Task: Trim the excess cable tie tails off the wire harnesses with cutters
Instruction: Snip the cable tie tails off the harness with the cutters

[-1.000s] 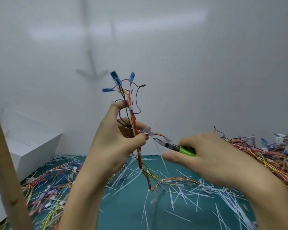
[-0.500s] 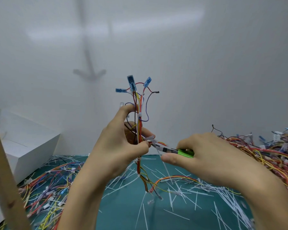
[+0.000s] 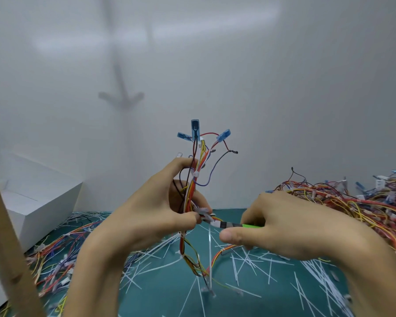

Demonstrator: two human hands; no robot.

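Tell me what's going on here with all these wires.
A person is trimming cable ties. The left hand holds a wire harness upright, and the right hand holds green-handled cutters with the tips at a tie beside the left thumb. A long white tie tail hangs straight down below the tips; whether it is cut through, I cannot tell. Cut tails litter the green mat, between a harness pile on the left and a bigger harness pile on the right.
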